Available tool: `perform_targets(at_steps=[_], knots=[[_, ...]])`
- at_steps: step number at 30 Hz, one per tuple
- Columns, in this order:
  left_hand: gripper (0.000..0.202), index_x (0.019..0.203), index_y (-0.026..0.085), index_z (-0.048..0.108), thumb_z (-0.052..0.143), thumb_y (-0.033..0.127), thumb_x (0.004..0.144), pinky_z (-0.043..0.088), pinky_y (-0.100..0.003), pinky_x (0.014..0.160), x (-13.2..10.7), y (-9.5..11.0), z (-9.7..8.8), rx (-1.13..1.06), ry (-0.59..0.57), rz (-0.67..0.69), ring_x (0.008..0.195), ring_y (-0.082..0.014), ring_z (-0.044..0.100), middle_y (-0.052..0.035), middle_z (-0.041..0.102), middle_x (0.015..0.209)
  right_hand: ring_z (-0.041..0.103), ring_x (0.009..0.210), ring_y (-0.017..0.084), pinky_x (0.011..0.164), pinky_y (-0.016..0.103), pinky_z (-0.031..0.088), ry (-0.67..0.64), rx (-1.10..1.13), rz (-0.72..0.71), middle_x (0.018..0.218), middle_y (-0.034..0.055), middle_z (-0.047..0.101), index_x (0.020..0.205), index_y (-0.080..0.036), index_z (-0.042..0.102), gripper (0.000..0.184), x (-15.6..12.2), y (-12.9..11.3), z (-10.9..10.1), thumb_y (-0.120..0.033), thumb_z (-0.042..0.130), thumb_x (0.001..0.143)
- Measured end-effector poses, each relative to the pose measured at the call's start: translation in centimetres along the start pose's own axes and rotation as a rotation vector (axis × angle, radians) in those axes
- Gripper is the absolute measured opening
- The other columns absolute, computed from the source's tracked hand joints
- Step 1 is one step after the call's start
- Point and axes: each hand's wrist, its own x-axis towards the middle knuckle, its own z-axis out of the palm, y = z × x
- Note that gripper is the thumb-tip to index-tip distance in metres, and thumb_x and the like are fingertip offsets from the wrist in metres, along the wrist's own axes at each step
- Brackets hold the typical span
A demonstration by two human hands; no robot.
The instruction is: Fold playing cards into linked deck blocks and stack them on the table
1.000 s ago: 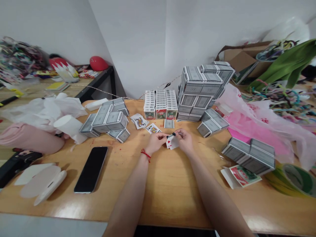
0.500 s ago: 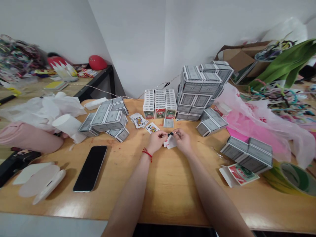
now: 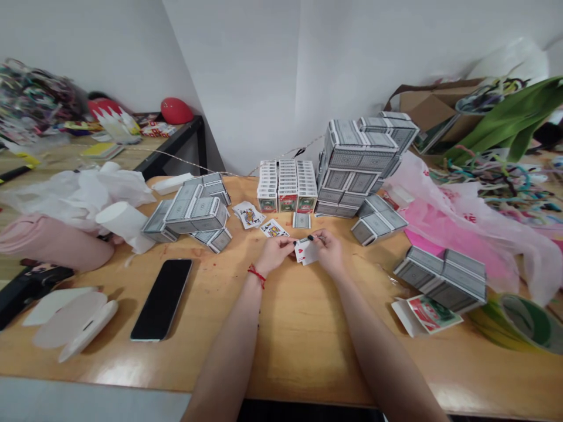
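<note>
Over the middle of the table, playing cards (image 3: 307,252) with a red heart face showing are pinched between my two hands. My left hand (image 3: 276,254), with a red string bracelet at its wrist, grips their left edge. The fingers of my right hand (image 3: 328,251) close on the upper right side. Just beyond my hands, a face-up court card (image 3: 274,228) and a small pile of playing cards (image 3: 248,215) lie on the wood. A patterned card back (image 3: 301,220) faces up in front of three rows of card boxes (image 3: 287,186).
A tall stack of grey patterned blocks (image 3: 355,167) stands at the back right, with smaller block groups (image 3: 196,214) at left and right. A phone (image 3: 162,300) lies front left. An opened card box (image 3: 433,313) and green tape roll (image 3: 519,322) sit at right.
My hands have drawn slightly apart, the left one shifting left. More of the heart card's face now shows between them.
</note>
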Motion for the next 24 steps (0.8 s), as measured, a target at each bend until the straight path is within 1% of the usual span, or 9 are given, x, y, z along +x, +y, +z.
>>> perform_targets(at_steps=[3,5,9,11,15,17,20,24], knots=[[0.023,0.084,0.013,0.066,0.054,0.023,0.068,0.047,-0.024,0.057,0.1,-0.3,0.0,0.016,0.034,0.025,0.057,-0.0114,0.057,-0.0025,0.065,0.068,0.048,0.055,0.013,0.050,0.023,0.035,-0.017,0.031,0.008,0.064,0.0011,0.057,0.073,-0.018,0.056,0.022,0.0,0.0,-0.1,-0.038,0.048,0.071],[0.022,0.084,0.013,0.065,0.054,0.024,0.069,0.046,-0.022,0.056,0.3,-0.5,0.3,0.051,0.061,0.065,0.059,-0.0107,0.056,-0.0026,0.065,0.071,0.048,0.054,0.012,0.050,0.022,0.035,-0.021,0.041,0.007,0.064,0.0009,0.056,0.075,-0.017,0.055,0.023,0.0,0.0,-0.1,-0.040,0.049,0.071],[0.019,0.082,0.013,0.061,0.052,0.027,0.072,0.041,-0.019,0.055,0.8,-1.1,0.9,0.205,0.178,0.166,0.061,-0.0094,0.052,-0.0015,0.061,0.071,0.046,0.051,0.011,0.047,0.021,0.035,-0.036,0.059,-0.007,0.063,-0.0002,0.054,0.079,-0.017,0.053,0.026,0.0,-0.1,0.1,-0.042,0.050,0.072],[0.018,0.082,0.014,0.059,0.049,0.028,0.075,0.039,-0.019,0.054,0.9,-1.3,1.2,0.277,0.224,0.198,0.060,-0.0090,0.051,-0.0004,0.058,0.069,0.045,0.048,0.010,0.044,0.021,0.034,-0.063,0.062,-0.008,0.061,-0.0007,0.053,0.081,-0.017,0.054,0.028,-0.1,-0.2,0.2,-0.044,0.052,0.071],[0.016,0.079,0.017,0.054,0.044,0.029,0.079,0.038,-0.020,0.057,0.6,-1.3,1.6,0.376,0.257,0.267,0.063,-0.0100,0.049,0.0000,0.055,0.069,0.045,0.047,0.010,0.043,0.020,0.034,-0.144,0.085,-0.013,0.059,-0.0004,0.053,0.075,-0.016,0.058,0.028,-0.1,-0.5,0.0,-0.043,0.056,0.068],[0.014,0.076,0.017,0.051,0.044,0.028,0.080,0.037,-0.022,0.060,0.5,-1.1,1.8,0.433,0.294,0.308,0.066,-0.0112,0.049,-0.0004,0.053,0.070,0.045,0.047,0.009,0.042,0.020,0.035,-0.180,0.132,0.012,0.057,-0.0014,0.052,0.072,-0.017,0.057,0.026,-0.2,-0.6,-0.1,-0.042,0.057,0.067],[0.011,0.074,0.018,0.048,0.043,0.025,0.080,0.037,-0.024,0.064,0.4,-0.8,1.9,0.489,0.344,0.343,0.070,-0.0126,0.048,-0.0011,0.051,0.071,0.045,0.043,0.010,0.040,0.021,0.036,-0.236,0.202,0.099,0.052,-0.0029,0.051,0.071,-0.018,0.057,0.024,-0.2,-0.7,-0.1,-0.041,0.056,0.067],[0.010,0.073,0.018,0.046,0.041,0.024,0.081,0.036,-0.025,0.067,0.5,-0.6,1.8,0.497,0.379,0.359,0.075,-0.0141,0.048,-0.0021,0.051,0.073,0.050,0.045,0.013,0.042,0.024,0.040,-0.295,0.278,0.161,0.054,-0.0021,0.055,0.074,-0.018,0.059,0.022,-0.4,-0.8,-0.1,-0.038,0.055,0.065]])
